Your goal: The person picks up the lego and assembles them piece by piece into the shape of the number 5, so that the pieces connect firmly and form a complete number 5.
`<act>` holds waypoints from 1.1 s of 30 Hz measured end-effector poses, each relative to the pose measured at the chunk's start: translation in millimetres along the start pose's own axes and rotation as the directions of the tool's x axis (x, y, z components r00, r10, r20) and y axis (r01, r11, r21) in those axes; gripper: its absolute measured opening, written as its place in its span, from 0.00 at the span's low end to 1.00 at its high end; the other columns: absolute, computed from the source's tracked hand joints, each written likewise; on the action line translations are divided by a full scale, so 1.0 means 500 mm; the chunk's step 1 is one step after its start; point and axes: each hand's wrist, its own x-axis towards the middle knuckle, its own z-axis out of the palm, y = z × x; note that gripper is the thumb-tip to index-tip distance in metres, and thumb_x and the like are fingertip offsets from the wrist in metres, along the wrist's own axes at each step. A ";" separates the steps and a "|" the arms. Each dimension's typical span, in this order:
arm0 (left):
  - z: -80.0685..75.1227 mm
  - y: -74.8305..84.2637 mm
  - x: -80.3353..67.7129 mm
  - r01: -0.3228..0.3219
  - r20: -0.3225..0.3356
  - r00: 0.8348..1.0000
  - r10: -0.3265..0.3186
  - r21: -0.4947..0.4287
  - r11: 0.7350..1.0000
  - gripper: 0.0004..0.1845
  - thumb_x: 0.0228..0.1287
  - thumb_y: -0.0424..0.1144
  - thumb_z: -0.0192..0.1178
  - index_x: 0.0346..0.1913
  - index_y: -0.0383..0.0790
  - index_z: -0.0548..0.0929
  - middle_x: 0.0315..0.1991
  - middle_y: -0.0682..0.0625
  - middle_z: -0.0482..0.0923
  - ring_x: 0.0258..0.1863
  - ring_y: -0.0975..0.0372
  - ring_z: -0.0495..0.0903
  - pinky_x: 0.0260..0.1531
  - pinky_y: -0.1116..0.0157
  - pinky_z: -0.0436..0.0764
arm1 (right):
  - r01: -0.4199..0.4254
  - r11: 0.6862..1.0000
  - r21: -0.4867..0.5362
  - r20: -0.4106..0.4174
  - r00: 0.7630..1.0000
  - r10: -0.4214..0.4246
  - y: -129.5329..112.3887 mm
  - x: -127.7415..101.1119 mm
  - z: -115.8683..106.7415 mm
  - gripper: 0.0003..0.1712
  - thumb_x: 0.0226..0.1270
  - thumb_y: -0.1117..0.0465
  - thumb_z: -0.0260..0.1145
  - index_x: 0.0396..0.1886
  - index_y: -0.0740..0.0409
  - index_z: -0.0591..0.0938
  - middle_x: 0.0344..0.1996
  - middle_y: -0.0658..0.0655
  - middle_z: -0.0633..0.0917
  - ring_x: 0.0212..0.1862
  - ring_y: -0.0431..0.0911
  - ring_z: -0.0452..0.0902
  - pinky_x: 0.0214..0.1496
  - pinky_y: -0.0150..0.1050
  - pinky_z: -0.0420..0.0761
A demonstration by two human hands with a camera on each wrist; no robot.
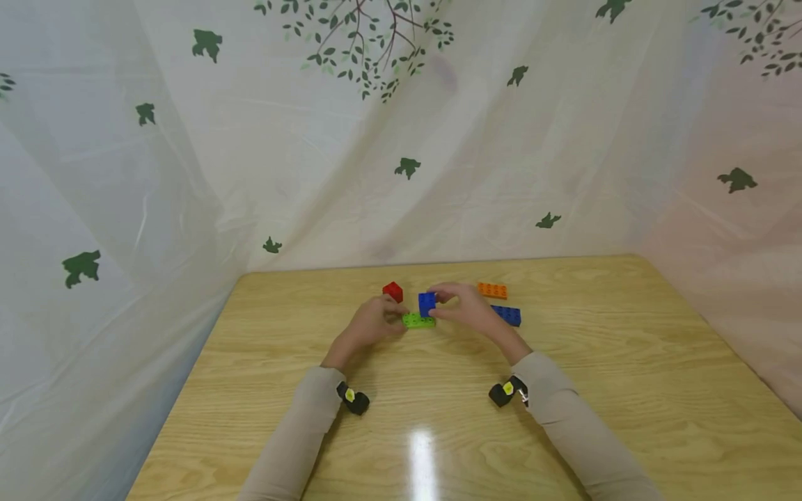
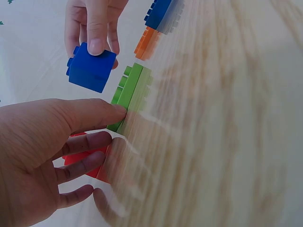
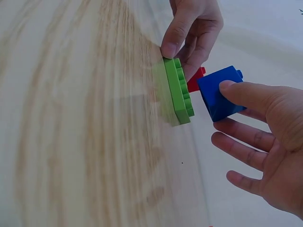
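Note:
A blue building brick (image 1: 427,304) is pinched between the thumb and fingers of my right hand (image 1: 466,306), held just above the flat green brick (image 1: 418,321) and apart from it. In the right wrist view the blue brick (image 3: 220,93) is tilted, its studs facing away from the table. My left hand (image 1: 374,320) grips the left end of the green brick, which lies on the table with its studs up. Partly hidden behind the left fingers sits a red brick (image 1: 392,291).
On the wooden table (image 1: 401,390), to the right of the hands, lie a flat orange brick (image 1: 493,290) and a longer blue brick (image 1: 509,315). A pale curtain (image 1: 326,174) with leaf prints hangs behind the table's far edge.

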 end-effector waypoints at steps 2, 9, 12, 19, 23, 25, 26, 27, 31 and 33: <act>0.000 0.000 0.000 -0.001 0.001 1.000 0.001 0.001 1.000 0.17 0.58 0.35 0.74 0.52 0.40 0.90 0.50 0.46 0.86 0.53 0.52 0.82 0.58 0.52 0.80 | -0.001 1.000 -0.013 0.004 1.000 0.001 0.002 0.001 0.003 0.26 0.67 0.59 0.72 0.63 0.60 0.81 0.57 0.62 0.85 0.55 0.55 0.82 0.57 0.52 0.83; -0.001 -0.003 0.003 -0.005 0.001 1.000 0.005 0.010 1.000 0.18 0.58 0.35 0.74 0.53 0.39 0.89 0.50 0.45 0.85 0.53 0.51 0.82 0.57 0.52 0.80 | 0.039 0.999 -0.032 0.003 0.999 -0.039 0.008 0.007 0.011 0.25 0.65 0.60 0.74 0.62 0.58 0.83 0.55 0.60 0.87 0.53 0.54 0.83 0.55 0.51 0.83; 0.000 -0.005 0.004 -0.005 -0.005 1.000 0.005 0.014 1.000 0.18 0.59 0.35 0.74 0.53 0.40 0.89 0.49 0.45 0.85 0.52 0.52 0.82 0.57 0.52 0.80 | 0.044 0.998 -0.034 0.010 0.999 -0.044 0.009 0.008 0.014 0.25 0.65 0.61 0.74 0.62 0.57 0.83 0.55 0.59 0.87 0.53 0.53 0.83 0.55 0.51 0.83; 0.001 -0.005 0.004 0.004 -0.002 1.000 -0.004 0.001 1.000 0.17 0.59 0.35 0.74 0.52 0.40 0.90 0.49 0.46 0.85 0.51 0.52 0.82 0.56 0.53 0.80 | 0.046 0.998 -0.037 0.015 0.999 -0.045 0.007 0.007 0.016 0.26 0.65 0.62 0.74 0.62 0.60 0.82 0.58 0.61 0.86 0.53 0.55 0.83 0.56 0.52 0.83; 0.001 -0.006 0.005 0.005 0.004 1.000 -0.005 0.006 1.000 0.17 0.60 0.35 0.73 0.53 0.40 0.89 0.49 0.46 0.85 0.52 0.52 0.82 0.57 0.52 0.80 | 0.043 0.998 -0.050 0.023 0.999 -0.042 0.005 0.007 0.016 0.26 0.66 0.62 0.73 0.63 0.60 0.82 0.57 0.61 0.86 0.53 0.54 0.83 0.56 0.51 0.83; 0.001 -0.007 0.005 0.005 0.004 1.000 -0.005 0.008 1.000 0.17 0.60 0.35 0.73 0.52 0.40 0.89 0.50 0.46 0.86 0.53 0.52 0.82 0.57 0.52 0.80 | 0.040 0.998 -0.050 0.026 0.999 -0.038 0.004 0.006 0.016 0.26 0.66 0.62 0.73 0.63 0.59 0.82 0.57 0.61 0.86 0.53 0.54 0.83 0.55 0.51 0.83; 0.002 -0.007 0.005 0.004 0.005 1.000 -0.004 0.009 1.000 0.17 0.60 0.35 0.73 0.53 0.40 0.89 0.50 0.46 0.86 0.53 0.52 0.82 0.57 0.52 0.79 | 0.040 0.998 -0.052 0.028 0.999 -0.039 0.004 0.005 0.016 0.25 0.66 0.62 0.73 0.63 0.59 0.82 0.56 0.61 0.86 0.53 0.54 0.83 0.55 0.51 0.83; 0.002 -0.007 0.006 0.005 0.006 1.000 -0.005 0.008 1.000 0.17 0.59 0.35 0.73 0.53 0.40 0.89 0.50 0.46 0.85 0.53 0.52 0.81 0.57 0.52 0.79 | 0.040 0.998 -0.052 0.030 0.999 -0.039 0.004 0.005 0.016 0.25 0.66 0.61 0.73 0.63 0.59 0.82 0.56 0.61 0.86 0.53 0.54 0.83 0.55 0.51 0.84; 0.002 -0.007 0.006 0.005 0.010 1.000 -0.005 0.006 1.000 0.17 0.59 0.35 0.73 0.53 0.40 0.89 0.50 0.46 0.85 0.53 0.51 0.81 0.57 0.52 0.79 | 0.028 0.998 -0.051 0.036 0.999 -0.026 0.003 0.003 0.015 0.25 0.66 0.60 0.73 0.63 0.58 0.82 0.55 0.60 0.87 0.52 0.53 0.83 0.54 0.50 0.84; 0.002 -0.007 0.005 0.004 0.012 1.000 -0.004 0.008 1.000 0.18 0.59 0.35 0.73 0.53 0.39 0.89 0.50 0.46 0.85 0.53 0.51 0.81 0.57 0.51 0.79 | 0.016 0.999 -0.050 0.037 0.999 -0.014 0.004 0.003 0.015 0.26 0.66 0.60 0.73 0.63 0.58 0.82 0.53 0.59 0.87 0.53 0.53 0.82 0.54 0.51 0.83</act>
